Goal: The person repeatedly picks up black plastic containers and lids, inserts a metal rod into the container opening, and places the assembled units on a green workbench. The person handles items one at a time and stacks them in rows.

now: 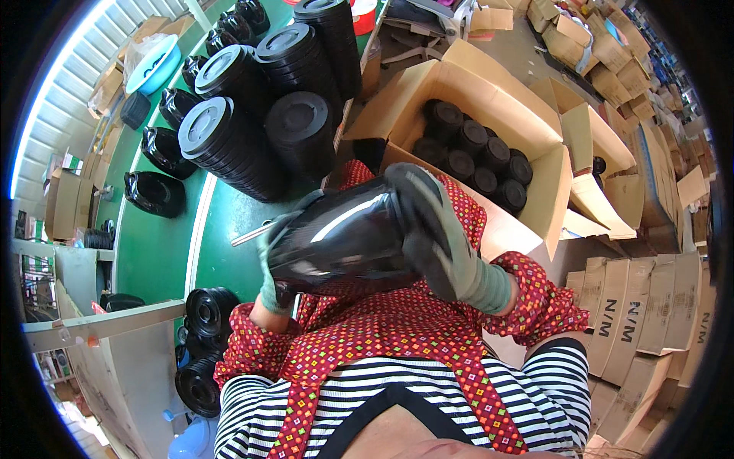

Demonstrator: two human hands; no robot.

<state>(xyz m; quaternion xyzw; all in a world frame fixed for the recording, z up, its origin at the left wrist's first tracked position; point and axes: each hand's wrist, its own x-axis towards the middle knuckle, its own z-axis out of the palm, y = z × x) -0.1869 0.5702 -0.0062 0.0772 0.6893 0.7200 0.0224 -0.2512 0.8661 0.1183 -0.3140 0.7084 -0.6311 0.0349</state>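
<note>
A glossy black rounded container (340, 239) lies on its side between my hands, in front of my red patterned apron. My left hand (269, 264), in a pale green glove, grips its left end; much of that hand is hidden behind it. A thin pale rod (251, 234) sticks out beside the left glove, and I cannot make out what it belongs to. My right hand (437, 229), in a green glove with dark palm coating, closes over the container's right end and is a little blurred.
Stacks of black round lids (229, 145) stand on the green bench (229, 229), with several glossy black containers (155, 193) along its left. An open carton (547, 191) at right holds several black cylinders (483, 180). Flattened cartons (612, 306) lean at far right; black round parts (210, 310) are stacked lower left.
</note>
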